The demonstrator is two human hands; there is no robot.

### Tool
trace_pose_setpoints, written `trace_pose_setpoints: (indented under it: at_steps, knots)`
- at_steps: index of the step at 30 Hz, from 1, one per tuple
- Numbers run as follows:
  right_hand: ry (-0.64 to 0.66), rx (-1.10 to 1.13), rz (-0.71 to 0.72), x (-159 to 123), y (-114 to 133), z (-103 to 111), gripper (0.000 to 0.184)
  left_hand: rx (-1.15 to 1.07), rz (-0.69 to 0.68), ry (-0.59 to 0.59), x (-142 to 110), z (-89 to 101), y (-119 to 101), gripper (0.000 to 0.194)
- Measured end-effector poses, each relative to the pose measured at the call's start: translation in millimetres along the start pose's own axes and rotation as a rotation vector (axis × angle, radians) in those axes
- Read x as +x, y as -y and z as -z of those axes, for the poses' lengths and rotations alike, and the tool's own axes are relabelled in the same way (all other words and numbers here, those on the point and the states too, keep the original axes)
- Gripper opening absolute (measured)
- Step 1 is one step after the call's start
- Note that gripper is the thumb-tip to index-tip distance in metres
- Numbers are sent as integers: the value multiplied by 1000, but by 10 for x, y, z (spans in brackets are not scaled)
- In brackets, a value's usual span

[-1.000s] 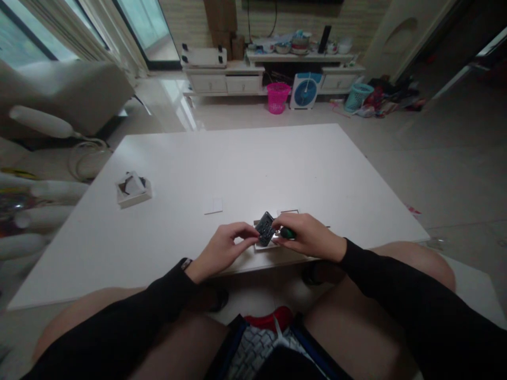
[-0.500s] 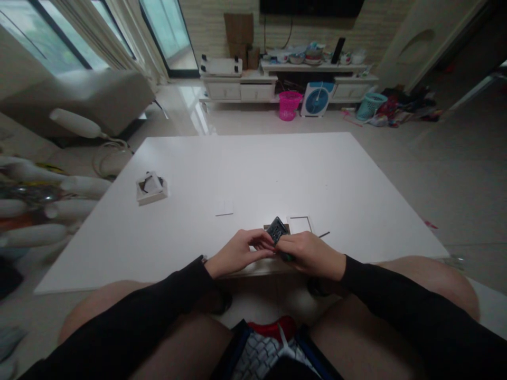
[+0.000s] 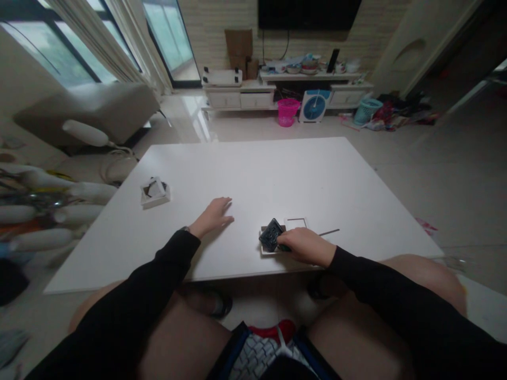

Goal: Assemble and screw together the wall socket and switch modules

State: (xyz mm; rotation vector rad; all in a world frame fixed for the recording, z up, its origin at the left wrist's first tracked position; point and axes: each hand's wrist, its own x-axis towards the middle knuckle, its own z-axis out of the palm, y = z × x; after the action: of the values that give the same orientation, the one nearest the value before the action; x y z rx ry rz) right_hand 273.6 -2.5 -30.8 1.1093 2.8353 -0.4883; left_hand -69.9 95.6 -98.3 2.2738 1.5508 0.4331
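Note:
My right hand (image 3: 307, 245) is closed on a dark square piece (image 3: 271, 235) with small raised details on its face, held tilted over a small white box (image 3: 270, 254). A bit of green shows under its fingers, and a thin dark rod (image 3: 329, 231) sticks out past the knuckles; whether they are one tool I cannot tell. Behind this hand lies a white square frame (image 3: 296, 221), partly covered. Farther left, my left hand (image 3: 212, 217) reaches over the white table, fingers stretched and thumb apart, with nothing visible in it.
On the table's (image 3: 253, 169) left side sits another white box (image 3: 155, 193) with a loose frame-like piece on top. Beyond the far edge are a pink basket (image 3: 287, 112), a blue and white fan (image 3: 315, 106) and a low cabinet (image 3: 257, 99).
My left hand has left the dark piece and moved left and forward, opening. The thin white square lying there before no longer shows. My right hand keeps the dark piece, and more of the rod shows.

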Motion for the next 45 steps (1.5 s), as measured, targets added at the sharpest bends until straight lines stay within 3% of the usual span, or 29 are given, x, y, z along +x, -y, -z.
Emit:
trace_pose_setpoints:
  at_steps: [11, 19, 23, 26, 31, 34, 38, 42, 43, 45]
  knots:
    - [-1, 17, 12, -9, 17, 3, 20, 64, -33, 14, -9, -34, -67, 45]
    - [-110, 49, -77, -79, -65, 234, 5, 6, -58, -127, -56, 171, -434, 57]
    - [-234, 145, -98, -98, -69, 321, 4, -102, -243, -404, -235, 294, -740, 57]
    - [-329, 303, -75, -94, -16, 352, 5, -149, -417, -503, -407, 292, -969, 61]
    - [-424, 666, -8, -60, 169, 343, 13, -133, -819, -431, -616, 113, -1263, 61]
    - [-413, 782, 27, -31, 263, 262, 16, -109, -915, -384, -689, -30, -1372, 50]
    - [-391, 824, -40, 5, 287, 158, 9, -119, -935, -363, -708, -135, -1409, 45]
    - [-381, 684, -128, 0, 177, 202, 5, -90, -884, -348, -531, 28, -1156, 46]
    - [-366, 626, -143, -10, 133, 226, 6, -62, -789, -356, -460, 110, -1024, 46]
    - [-313, 523, -164, -33, 39, 265, 4, -18, -425, -311, -315, 278, -694, 46]
